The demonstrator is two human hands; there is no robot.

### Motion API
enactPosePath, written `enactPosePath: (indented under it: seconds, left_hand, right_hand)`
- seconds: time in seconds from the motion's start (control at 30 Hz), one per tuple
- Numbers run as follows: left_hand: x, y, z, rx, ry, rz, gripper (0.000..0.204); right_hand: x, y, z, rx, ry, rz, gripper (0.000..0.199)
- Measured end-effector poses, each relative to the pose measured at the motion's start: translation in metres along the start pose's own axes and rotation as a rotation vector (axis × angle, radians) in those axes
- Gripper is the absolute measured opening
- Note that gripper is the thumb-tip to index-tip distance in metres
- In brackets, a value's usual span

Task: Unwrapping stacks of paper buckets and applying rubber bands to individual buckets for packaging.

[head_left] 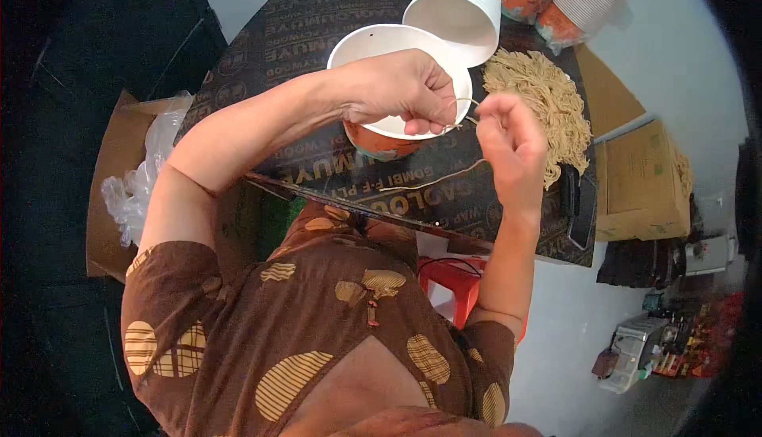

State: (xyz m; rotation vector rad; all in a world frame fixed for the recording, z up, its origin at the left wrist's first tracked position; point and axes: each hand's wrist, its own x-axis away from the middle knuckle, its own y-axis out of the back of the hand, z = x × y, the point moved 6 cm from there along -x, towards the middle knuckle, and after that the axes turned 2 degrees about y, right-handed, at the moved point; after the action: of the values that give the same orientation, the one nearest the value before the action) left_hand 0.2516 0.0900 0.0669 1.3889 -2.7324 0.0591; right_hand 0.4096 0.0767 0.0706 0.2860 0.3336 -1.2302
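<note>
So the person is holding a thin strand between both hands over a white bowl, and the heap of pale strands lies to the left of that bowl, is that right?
Not quite. The head view shows the heap of pale strands to the right of the white bowl, not the left. The rest holds: the left hand and right hand pinch a thin strand between them over the bowl's edge.

Left hand [401,88] pinching; right hand [510,139] raised, fingers curled.
</note>
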Motion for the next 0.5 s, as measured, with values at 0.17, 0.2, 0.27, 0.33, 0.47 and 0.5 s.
enactPosePath:
  seconds: [0.17,0.2,0.27,0.33,0.47,0.5]
  left_hand:
    - [-0.001,0.003,0.002,-0.022,-0.013,0.024,0.006]
    - [-0.002,0.003,0.002,-0.019,-0.01,0.018,0.006]
    - [-0.002,0.002,0.001,-0.031,-0.015,0.021,0.006]
    - [-0.002,0.002,0.0,-0.044,-0.02,0.022,0.006]
    - [-0.002,0.004,0.003,0.0,-0.002,-0.028,0.005]
    - [-0.003,0.005,0.004,0.017,-0.002,-0.045,0.003]
  right_hand:
    - [0.012,-0.011,0.013,0.672,0.301,0.009,0.019]
    - [0.013,-0.014,0.014,0.699,0.322,-0.004,0.02]
    - [0.014,-0.016,0.008,0.714,0.332,-0.047,0.015]
    - [0.014,-0.017,0.006,0.694,0.441,-0.078,0.013]
    - [0.022,-0.025,0.01,0.617,0.425,-0.11,0.011]
    - [0.025,-0.028,0.012,0.64,0.478,-0.118,0.012]
